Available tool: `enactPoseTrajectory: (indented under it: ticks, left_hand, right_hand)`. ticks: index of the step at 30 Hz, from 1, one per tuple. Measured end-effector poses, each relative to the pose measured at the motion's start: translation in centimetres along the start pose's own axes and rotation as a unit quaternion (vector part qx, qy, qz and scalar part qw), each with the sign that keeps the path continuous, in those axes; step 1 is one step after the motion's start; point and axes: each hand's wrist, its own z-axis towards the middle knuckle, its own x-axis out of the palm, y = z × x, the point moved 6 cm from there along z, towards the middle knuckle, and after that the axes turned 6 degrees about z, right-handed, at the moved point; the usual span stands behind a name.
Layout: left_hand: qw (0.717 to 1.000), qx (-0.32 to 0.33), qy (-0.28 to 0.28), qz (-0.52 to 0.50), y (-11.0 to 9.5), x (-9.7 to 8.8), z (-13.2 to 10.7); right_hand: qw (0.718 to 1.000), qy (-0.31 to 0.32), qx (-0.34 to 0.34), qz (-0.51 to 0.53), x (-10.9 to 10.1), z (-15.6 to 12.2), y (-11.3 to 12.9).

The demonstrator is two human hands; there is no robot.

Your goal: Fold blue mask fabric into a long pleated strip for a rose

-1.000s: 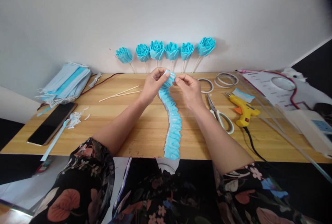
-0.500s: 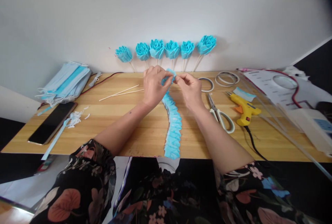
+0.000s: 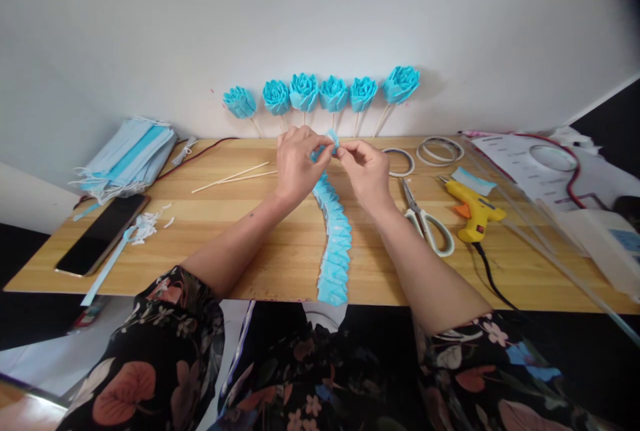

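A long pleated strip of light blue fabric (image 3: 334, 244) runs from the table's front edge up to my hands, its folds overlapping like petals. My left hand (image 3: 303, 159) pinches the strip's far end between thumb and fingers. Close beside it, my right hand (image 3: 367, 168) pinches the same end, fingertips nearly touching the left ones. Part of the strip there is hidden behind the left fingers. Beyond my hands, several blue fabric flowers (image 3: 304, 91) on thin sticks lean against the wall.
On the left lie a stack of face masks (image 3: 129, 158), a phone (image 3: 103, 234), white scraps (image 3: 145, 228) and thin sticks (image 3: 233, 178). To the right are tape rolls (image 3: 440, 150), scissors (image 3: 425, 218), a yellow glue gun (image 3: 474, 211) with its cord, and a white box (image 3: 600, 244).
Both hands keep their pinch on the strip's end with barely any movement. The view has shifted very slightly.
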Motion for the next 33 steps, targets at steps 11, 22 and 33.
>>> enactPoseTrajectory:
  ticks: [11, 22, 33]
  left_hand:
    - [0.999, 0.03, -0.004, 0.036, -0.2, 0.1, 0.0]
    - [0.997, 0.048, -0.02, 0.056, -0.2, 0.1, 0.0]
    - [0.977, -0.095, -0.056, -0.182, 2.2, -0.7, 1.4]
  right_hand:
    - [1.0, -0.01, -0.006, 0.008, -0.1, 0.0, -0.1]
    - [1.0, -0.007, -0.007, 0.009, 0.0, -0.1, -0.1]
    - [0.985, -0.087, 0.091, 0.119, -1.3, 0.5, -2.6]
